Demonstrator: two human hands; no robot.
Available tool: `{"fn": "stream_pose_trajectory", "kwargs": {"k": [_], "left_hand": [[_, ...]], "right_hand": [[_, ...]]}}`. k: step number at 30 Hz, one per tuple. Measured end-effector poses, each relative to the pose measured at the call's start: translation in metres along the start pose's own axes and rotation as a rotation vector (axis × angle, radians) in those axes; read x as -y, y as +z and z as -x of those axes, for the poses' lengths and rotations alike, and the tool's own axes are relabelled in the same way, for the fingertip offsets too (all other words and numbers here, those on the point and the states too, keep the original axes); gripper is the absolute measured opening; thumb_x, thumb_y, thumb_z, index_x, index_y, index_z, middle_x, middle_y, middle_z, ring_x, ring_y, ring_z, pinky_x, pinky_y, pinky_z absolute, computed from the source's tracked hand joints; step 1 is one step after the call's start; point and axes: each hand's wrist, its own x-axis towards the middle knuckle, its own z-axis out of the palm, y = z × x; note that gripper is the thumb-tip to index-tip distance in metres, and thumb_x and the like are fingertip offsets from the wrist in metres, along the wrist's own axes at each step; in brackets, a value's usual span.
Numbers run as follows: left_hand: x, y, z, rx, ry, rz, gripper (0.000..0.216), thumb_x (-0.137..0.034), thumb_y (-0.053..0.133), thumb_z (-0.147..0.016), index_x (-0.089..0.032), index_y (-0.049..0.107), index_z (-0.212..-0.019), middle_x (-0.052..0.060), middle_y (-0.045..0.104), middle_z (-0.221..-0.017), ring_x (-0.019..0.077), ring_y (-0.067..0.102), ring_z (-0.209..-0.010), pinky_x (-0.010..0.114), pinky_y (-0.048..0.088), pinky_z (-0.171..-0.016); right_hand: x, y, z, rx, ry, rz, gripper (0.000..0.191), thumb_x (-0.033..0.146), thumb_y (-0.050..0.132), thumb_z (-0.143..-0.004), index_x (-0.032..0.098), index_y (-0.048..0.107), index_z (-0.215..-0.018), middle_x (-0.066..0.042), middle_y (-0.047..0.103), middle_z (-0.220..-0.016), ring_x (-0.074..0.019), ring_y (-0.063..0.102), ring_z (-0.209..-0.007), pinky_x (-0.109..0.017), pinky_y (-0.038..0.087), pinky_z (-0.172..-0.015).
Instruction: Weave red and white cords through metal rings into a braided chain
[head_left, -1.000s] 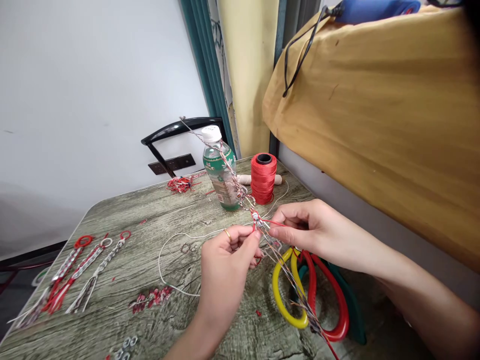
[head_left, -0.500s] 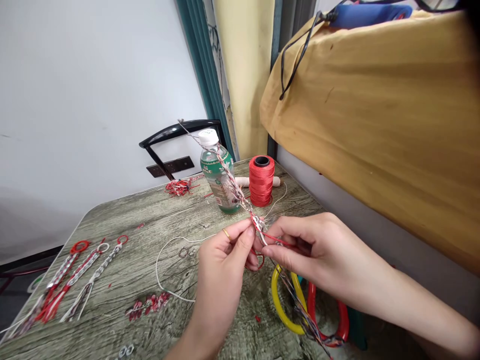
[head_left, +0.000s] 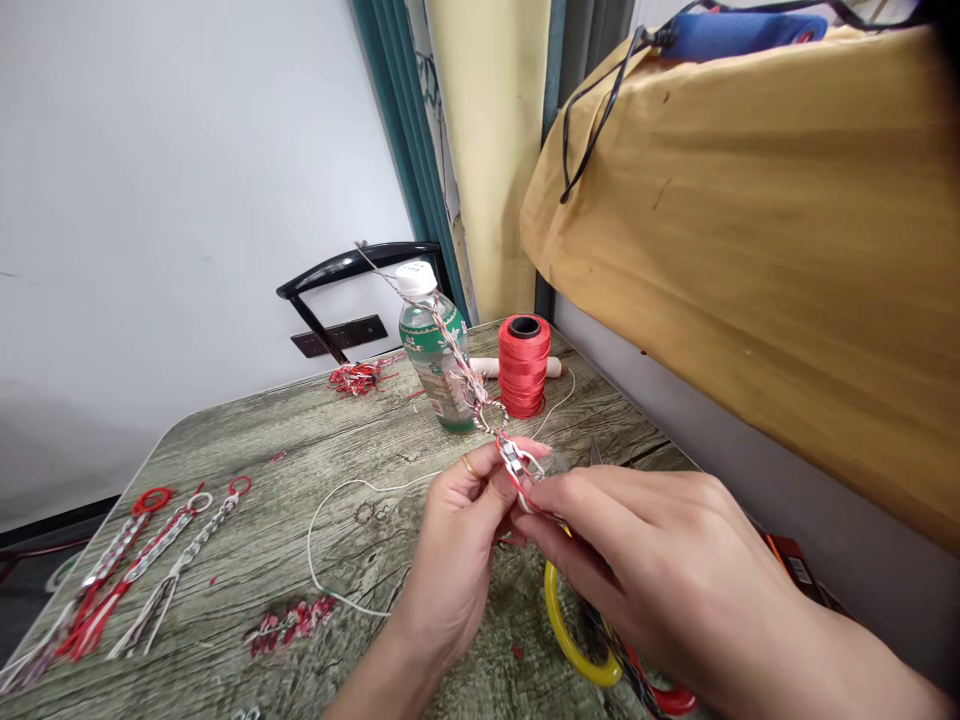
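My left hand (head_left: 454, 540), with a ring on one finger, pinches a red and white braided strap (head_left: 513, 458) woven with silvery links. My right hand (head_left: 637, 540) is closed on red and white cord at the strap's lower end; its fingertips are partly hidden. Above the hands the strap joins a twisted cord ring (head_left: 492, 416). From that ring, a bundle of twisted strands (head_left: 454, 345) runs up to the neck of a green-labelled bottle (head_left: 435, 350). Scissors with a yellow handle loop (head_left: 574, 640) lie under my right hand.
Behind the hands stand a red thread spool (head_left: 524, 368) and a white roll (head_left: 484, 367) lying down. Several finished straps (head_left: 154, 560) lie at left, near red beads or scraps (head_left: 291, 625). A loose white cord (head_left: 311, 545) curves across the table. Yellow cloth (head_left: 750, 250) hangs at right.
My right hand has turned palm-down and moved in close over the strap, covering more of the scissors. The strap has tilted, so its silvery links and the cord ring show more plainly.
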Motion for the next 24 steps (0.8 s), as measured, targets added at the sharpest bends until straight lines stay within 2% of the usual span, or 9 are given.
{"fn": "stream_pose_trajectory", "kwargs": {"k": [7, 11, 16, 21, 24], "left_hand": [[-0.002, 0.000, 0.000, -0.008, -0.002, -0.035, 0.014, -0.027, 0.059, -0.075, -0.022, 0.067, -0.087, -0.002, 0.054, -0.064, 0.0054, 0.040, -0.051, 0.014, 0.035, -0.047], [-0.005, -0.004, 0.004, -0.008, 0.028, -0.061, 0.018, -0.022, 0.056, -0.077, -0.019, 0.065, -0.092, -0.002, 0.053, -0.058, 0.0066, 0.045, -0.053, 0.016, 0.040, -0.050], [-0.006, -0.011, 0.006, -0.135, 0.066, -0.189, 0.016, -0.023, 0.064, -0.071, -0.017, 0.065, -0.086, -0.005, 0.050, -0.048, 0.0044, 0.043, -0.042, 0.014, 0.037, -0.042], [-0.006, -0.013, 0.006, -0.220, 0.190, -0.388, 0.015, -0.024, 0.065, -0.069, -0.017, 0.067, -0.082, -0.006, 0.048, -0.047, 0.0044, 0.041, -0.039, 0.015, 0.036, -0.038], [-0.008, -0.012, 0.008, -0.254, 0.243, -0.483, 0.014, -0.024, 0.064, -0.068, -0.018, 0.068, -0.080, -0.005, 0.048, -0.047, 0.0048, 0.039, -0.039, 0.016, 0.035, -0.037]], "right_hand": [[0.000, -0.002, 0.000, 0.004, -0.010, 0.011, 0.011, 0.014, 0.051, -0.077, 0.019, 0.047, -0.068, 0.003, 0.050, -0.058, -0.0097, 0.040, -0.048, -0.026, 0.023, -0.047], [-0.004, -0.008, -0.002, 0.058, 0.064, -0.097, 0.010, 0.021, 0.049, -0.082, 0.019, 0.055, -0.074, 0.003, 0.055, -0.060, -0.0089, 0.045, -0.049, -0.024, 0.028, -0.048], [-0.016, -0.018, -0.011, 0.173, 0.228, -0.213, 0.018, 0.029, 0.046, -0.085, 0.022, 0.060, -0.075, 0.004, 0.056, -0.059, -0.0083, 0.045, -0.049, -0.021, 0.030, -0.048], [-0.026, -0.017, -0.015, 0.147, 0.302, -0.277, 0.017, 0.033, 0.047, -0.084, 0.022, 0.060, -0.081, 0.004, 0.054, -0.055, -0.0084, 0.042, -0.046, -0.021, 0.029, -0.045], [-0.028, -0.014, -0.016, 0.171, 0.311, -0.326, 0.020, 0.033, 0.046, -0.084, 0.022, 0.062, -0.082, 0.002, 0.058, -0.060, -0.0096, 0.046, -0.051, -0.021, 0.030, -0.045]]}}
